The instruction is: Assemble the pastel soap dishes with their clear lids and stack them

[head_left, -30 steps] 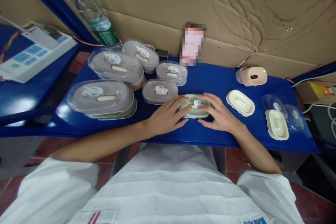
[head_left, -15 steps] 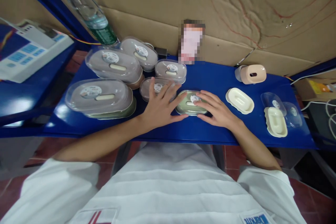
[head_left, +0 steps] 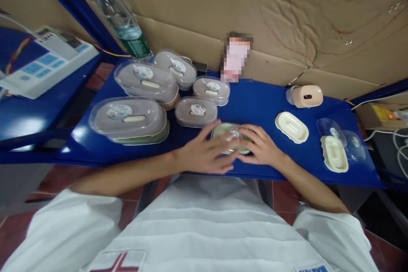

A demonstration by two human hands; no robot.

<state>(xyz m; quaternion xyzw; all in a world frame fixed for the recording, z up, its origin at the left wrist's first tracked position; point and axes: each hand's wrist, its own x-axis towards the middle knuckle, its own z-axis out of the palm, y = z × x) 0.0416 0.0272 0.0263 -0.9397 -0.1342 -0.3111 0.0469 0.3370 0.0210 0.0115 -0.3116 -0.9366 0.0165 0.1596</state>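
A small oval green box (head_left: 222,128) with a clear lid and a round label lies near the front edge of the blue table. My right hand (head_left: 262,146) grips its right end, the fingers bent over the lid and the thumb at the near side. Over the left part of the same box is my left hand (head_left: 207,151), its fingers spread and somewhat smeared by motion. These fingers cover much of the lid, and whether they touch it I cannot tell. Just behind the left hand sits a small grey lidded box (head_left: 185,112).
Larger lidded boxes (head_left: 127,114) stand at the left, with a water bottle (head_left: 135,40) behind. A phone with a blurred screen (head_left: 236,57) leans on the cardboard (head_left: 191,29). To the right are cream trays (head_left: 291,126), clear lids (head_left: 354,144) and a peach box (head_left: 309,95).
My left hand has come down and toward me, from beside the grey box to over the green box. The green box has shifted slightly nearer, with my right hand still at its right end.
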